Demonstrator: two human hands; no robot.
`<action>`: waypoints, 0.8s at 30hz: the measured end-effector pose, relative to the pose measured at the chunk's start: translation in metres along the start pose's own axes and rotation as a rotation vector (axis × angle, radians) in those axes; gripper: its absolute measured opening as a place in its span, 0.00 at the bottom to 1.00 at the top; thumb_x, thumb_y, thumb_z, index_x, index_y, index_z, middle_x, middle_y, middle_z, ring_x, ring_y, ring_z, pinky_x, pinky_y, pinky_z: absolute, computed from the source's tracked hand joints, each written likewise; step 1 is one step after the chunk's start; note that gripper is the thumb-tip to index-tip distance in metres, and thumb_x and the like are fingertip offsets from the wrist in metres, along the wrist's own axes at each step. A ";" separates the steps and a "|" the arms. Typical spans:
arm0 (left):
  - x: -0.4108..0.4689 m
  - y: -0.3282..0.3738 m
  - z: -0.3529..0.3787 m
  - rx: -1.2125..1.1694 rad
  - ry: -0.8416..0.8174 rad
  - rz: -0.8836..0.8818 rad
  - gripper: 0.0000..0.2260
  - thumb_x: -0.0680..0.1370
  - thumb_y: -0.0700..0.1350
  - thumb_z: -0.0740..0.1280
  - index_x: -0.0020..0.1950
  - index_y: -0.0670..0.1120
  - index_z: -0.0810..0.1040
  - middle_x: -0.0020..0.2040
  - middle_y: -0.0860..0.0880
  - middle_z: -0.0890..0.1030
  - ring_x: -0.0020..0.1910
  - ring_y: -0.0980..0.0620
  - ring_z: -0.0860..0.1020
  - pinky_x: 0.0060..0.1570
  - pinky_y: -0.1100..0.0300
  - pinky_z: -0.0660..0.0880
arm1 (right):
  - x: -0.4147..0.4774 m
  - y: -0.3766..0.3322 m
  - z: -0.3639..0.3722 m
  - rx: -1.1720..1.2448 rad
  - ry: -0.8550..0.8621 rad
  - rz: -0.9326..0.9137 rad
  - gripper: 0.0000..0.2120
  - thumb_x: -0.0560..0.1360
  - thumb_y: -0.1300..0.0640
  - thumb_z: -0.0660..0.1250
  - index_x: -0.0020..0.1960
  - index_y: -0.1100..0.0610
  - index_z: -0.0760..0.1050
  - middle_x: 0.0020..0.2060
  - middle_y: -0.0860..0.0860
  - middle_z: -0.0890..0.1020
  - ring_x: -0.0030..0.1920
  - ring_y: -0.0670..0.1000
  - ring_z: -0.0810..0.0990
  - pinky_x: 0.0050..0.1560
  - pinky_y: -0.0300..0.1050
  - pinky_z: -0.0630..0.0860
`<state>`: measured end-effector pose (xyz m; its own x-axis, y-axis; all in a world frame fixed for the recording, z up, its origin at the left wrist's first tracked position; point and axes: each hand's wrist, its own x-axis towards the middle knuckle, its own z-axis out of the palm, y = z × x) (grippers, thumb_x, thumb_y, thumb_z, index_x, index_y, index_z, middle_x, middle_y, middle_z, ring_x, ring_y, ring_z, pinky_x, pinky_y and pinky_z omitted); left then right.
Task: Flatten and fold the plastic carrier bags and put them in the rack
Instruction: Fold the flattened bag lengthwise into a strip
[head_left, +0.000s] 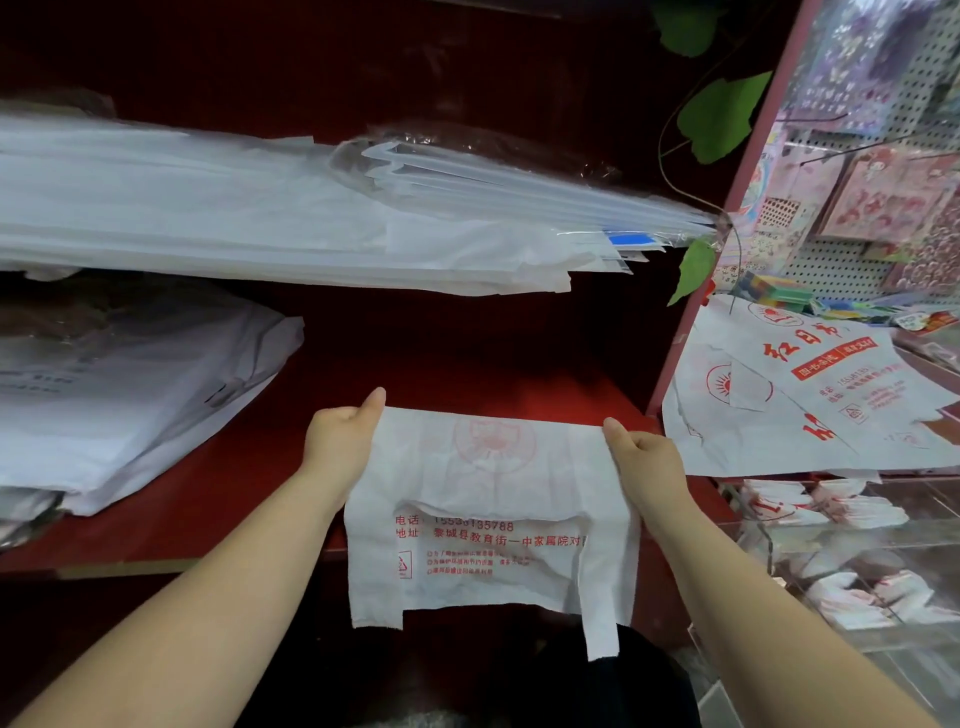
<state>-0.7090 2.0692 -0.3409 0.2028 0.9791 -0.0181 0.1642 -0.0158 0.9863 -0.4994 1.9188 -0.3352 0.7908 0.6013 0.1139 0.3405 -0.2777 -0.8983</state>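
Left hand (340, 441) pinches one top corner of the white carrier bag (493, 519), right hand (647, 457) pinches the other. The bag hangs folded between and below the grips, handles dangling, red shelf (208, 493) behind, clear rack (857, 540) right of the right hand.

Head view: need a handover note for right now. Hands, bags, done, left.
Left hand pinches the top left corner of the carrier bag; right hand pinches the top right corner.
The bag hangs in front of the red shelf, doubled over once, handles dangling at the bottom.
Unfolded bags lie in a pile to the right; folded bags already sit in the clear rack below that pile.
Done: first fold on this bag, some bags racked.
Left: probably finish folding this bag, rack it, then work through the pile.
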 end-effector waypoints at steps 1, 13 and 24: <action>0.002 -0.002 0.002 0.008 -0.014 -0.024 0.14 0.77 0.54 0.63 0.40 0.43 0.72 0.38 0.43 0.70 0.37 0.47 0.69 0.39 0.56 0.64 | 0.002 0.000 0.002 -0.019 -0.002 0.010 0.25 0.78 0.54 0.59 0.26 0.55 0.53 0.21 0.47 0.56 0.26 0.48 0.54 0.27 0.42 0.52; 0.032 -0.023 0.008 -0.053 -0.028 -0.054 0.08 0.75 0.48 0.67 0.43 0.44 0.73 0.39 0.45 0.71 0.38 0.48 0.69 0.39 0.56 0.64 | 0.031 0.012 0.024 -0.113 -0.010 0.060 0.20 0.80 0.55 0.54 0.30 0.57 0.60 0.26 0.50 0.64 0.31 0.51 0.64 0.33 0.45 0.59; 0.047 -0.028 0.016 0.247 0.009 0.024 0.21 0.76 0.49 0.65 0.28 0.42 0.61 0.29 0.45 0.63 0.30 0.49 0.62 0.32 0.57 0.58 | 0.036 0.025 0.043 -0.654 -0.331 -0.384 0.22 0.77 0.53 0.62 0.69 0.57 0.66 0.68 0.53 0.69 0.69 0.53 0.64 0.68 0.43 0.56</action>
<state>-0.6884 2.1128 -0.3719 0.2007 0.9796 0.0073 0.3911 -0.0870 0.9162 -0.4843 1.9653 -0.3722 0.4033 0.9043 0.1400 0.8646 -0.3265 -0.3820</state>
